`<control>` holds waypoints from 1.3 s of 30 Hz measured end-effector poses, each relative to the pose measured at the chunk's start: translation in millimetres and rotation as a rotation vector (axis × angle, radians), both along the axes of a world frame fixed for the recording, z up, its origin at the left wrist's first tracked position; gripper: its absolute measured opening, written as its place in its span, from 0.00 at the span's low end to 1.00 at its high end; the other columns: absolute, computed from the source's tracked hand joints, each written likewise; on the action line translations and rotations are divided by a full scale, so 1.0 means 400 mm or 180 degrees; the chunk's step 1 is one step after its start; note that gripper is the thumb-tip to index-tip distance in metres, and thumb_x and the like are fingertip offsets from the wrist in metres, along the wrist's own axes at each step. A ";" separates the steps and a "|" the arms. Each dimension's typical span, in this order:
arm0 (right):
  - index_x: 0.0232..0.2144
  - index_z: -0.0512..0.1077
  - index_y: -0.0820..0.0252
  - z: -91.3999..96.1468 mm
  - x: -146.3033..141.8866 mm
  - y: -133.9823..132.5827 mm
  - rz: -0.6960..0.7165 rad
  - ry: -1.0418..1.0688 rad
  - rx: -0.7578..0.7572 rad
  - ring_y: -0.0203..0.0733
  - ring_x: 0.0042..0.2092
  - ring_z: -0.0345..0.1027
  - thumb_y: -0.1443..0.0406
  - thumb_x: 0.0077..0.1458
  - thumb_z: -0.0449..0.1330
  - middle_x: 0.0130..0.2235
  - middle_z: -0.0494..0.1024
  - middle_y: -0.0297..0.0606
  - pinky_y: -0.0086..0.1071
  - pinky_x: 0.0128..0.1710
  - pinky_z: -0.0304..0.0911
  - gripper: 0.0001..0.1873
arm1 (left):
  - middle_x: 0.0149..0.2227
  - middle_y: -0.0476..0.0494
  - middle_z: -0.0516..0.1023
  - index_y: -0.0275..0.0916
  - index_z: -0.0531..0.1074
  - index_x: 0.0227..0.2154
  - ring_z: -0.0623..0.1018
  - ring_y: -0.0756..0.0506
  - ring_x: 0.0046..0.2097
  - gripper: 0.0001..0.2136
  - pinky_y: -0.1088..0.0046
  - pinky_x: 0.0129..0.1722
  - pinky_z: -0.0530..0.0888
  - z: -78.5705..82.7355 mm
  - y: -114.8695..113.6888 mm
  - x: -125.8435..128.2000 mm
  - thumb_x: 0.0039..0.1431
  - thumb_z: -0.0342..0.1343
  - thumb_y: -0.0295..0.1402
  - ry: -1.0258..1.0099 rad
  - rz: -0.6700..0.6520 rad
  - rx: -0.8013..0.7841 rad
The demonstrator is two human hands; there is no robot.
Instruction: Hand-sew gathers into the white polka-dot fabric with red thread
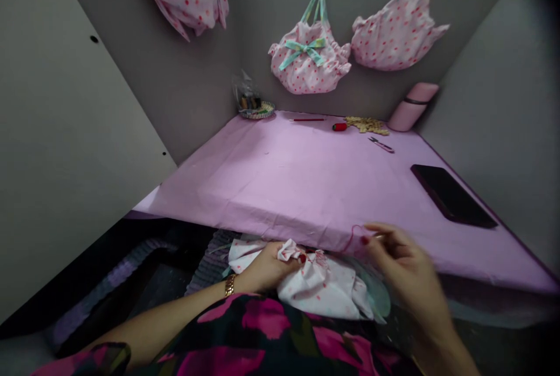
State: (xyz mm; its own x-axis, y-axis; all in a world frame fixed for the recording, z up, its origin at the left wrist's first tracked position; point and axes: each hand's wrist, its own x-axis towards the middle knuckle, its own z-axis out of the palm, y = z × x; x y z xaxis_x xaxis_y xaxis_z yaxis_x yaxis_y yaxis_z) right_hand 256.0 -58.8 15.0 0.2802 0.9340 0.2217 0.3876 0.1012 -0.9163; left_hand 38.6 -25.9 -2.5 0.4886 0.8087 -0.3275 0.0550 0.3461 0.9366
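A white fabric piece with red dots (324, 285) lies gathered over my lap, just below the table's front edge. My left hand (277, 265) is closed on its bunched part, where red stitching shows. To the right, my right hand (400, 259) is raised with thumb and forefinger pinched together, somewhat smeared by motion. A red thread (352, 236) curves from near those fingertips toward the fabric. Whether a needle sits in the pinch is too small to tell. Pale green cloth shows at the fabric's right side.
On the pink-covered table (280, 183) lie a black phone (452, 195), thread snips (381, 145), a red thread spool (339, 127), a red pencil-like stick (307, 119) and beige pieces (366, 125). A pink bottle (412, 108) and a small basket (258, 111) stand behind. Dotted fabric garments (310, 75) hang above.
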 end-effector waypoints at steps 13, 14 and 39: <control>0.35 0.71 0.61 -0.056 -0.048 0.022 -0.0011 -0.0859 -0.0354 0.40 0.29 0.66 0.60 0.53 0.52 0.29 0.74 0.37 0.29 0.27 0.58 0.13 | 0.21 0.53 0.64 0.36 0.65 0.20 0.63 0.52 0.25 0.08 0.75 0.29 0.60 0.007 0.003 -0.003 0.42 0.58 0.33 0.0015 -0.0120 0.0120; 0.35 0.71 0.61 -0.056 -0.040 0.022 -0.0012 -0.0870 -0.0398 0.40 0.29 0.66 0.60 0.53 0.52 0.29 0.74 0.37 0.29 0.27 0.58 0.13 | 0.21 0.53 0.64 0.36 0.64 0.20 0.63 0.52 0.25 0.08 0.75 0.29 0.60 0.006 0.002 -0.002 0.43 0.57 0.33 0.0019 -0.0110 0.0121; 0.21 0.72 0.56 0.049 0.064 -0.009 -0.1338 0.1841 0.1134 0.32 0.20 0.47 0.66 0.43 0.64 0.19 0.60 0.29 0.30 0.16 0.43 0.04 | 0.22 0.53 0.65 0.36 0.65 0.22 0.63 0.53 0.26 0.07 0.77 0.29 0.61 -0.003 0.003 -0.008 0.46 0.56 0.33 0.0137 -0.0200 0.0268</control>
State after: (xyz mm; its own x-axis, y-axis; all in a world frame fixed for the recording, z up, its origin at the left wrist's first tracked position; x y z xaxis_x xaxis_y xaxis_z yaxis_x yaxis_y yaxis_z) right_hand 281.6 -62.3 34.4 0.7550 0.6249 0.1988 -0.0687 0.3768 -0.9238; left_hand 35.6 -24.6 -3.6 0.5262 0.8025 -0.2814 0.1151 0.2607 0.9585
